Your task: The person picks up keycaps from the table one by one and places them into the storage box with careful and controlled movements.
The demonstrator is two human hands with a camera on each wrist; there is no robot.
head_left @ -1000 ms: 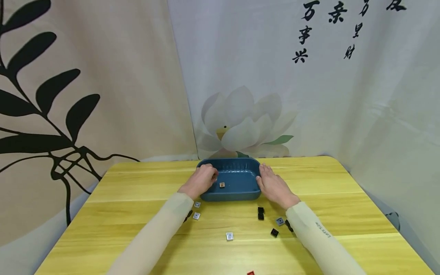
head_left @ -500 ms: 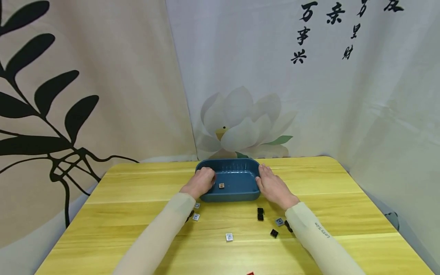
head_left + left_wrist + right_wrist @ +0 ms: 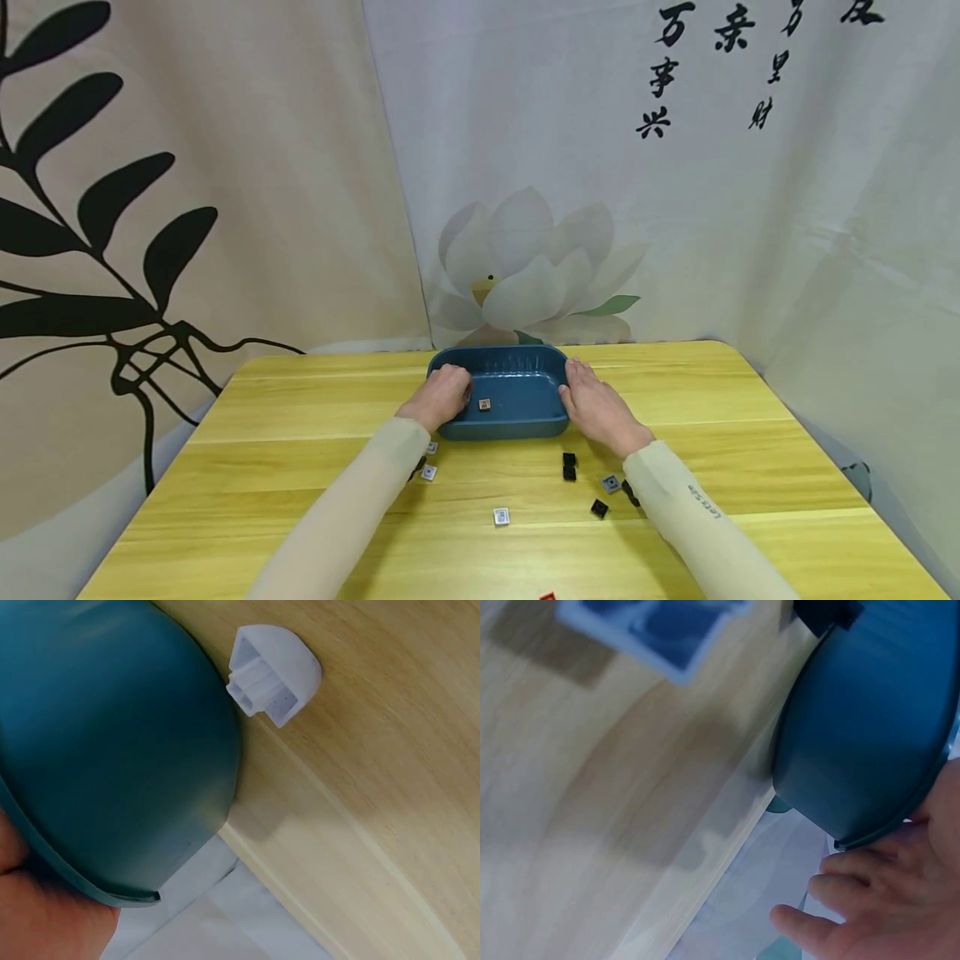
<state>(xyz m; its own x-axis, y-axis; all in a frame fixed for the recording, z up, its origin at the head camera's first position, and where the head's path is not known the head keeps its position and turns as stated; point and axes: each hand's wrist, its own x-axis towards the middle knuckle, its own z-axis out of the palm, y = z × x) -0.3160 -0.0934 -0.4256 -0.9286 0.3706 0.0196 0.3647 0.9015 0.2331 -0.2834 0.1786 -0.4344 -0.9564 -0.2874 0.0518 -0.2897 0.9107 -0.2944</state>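
Observation:
A dark blue tray (image 3: 513, 428) stands near the table's far edge, with a small brown-topped keycap (image 3: 484, 405) on its floor. My left hand (image 3: 442, 395) reaches over the tray's left side, its fingers curled down inside. Those fingers pinch a small keycap, now mostly hidden behind them. In the left wrist view the tray's outer wall covers the fingertips. My right hand (image 3: 597, 410) rests along the tray's right rim with straight fingers. The right wrist view shows that hand (image 3: 885, 892) against the rim (image 3: 877, 836).
White keycaps (image 3: 428, 472) lie before the tray's left side; one shows its hollow underside (image 3: 277, 671). Another white keycap (image 3: 501, 517) is nearer. Black keycaps (image 3: 569, 467) and a grey-blue keycap (image 3: 611, 484) lie towards the right. A red piece (image 3: 547, 596) shows at the bottom edge.
My left hand has turned slightly and lowered into the tray, so the keycap at its fingertips shows less. The right hand and the tray have stayed in place.

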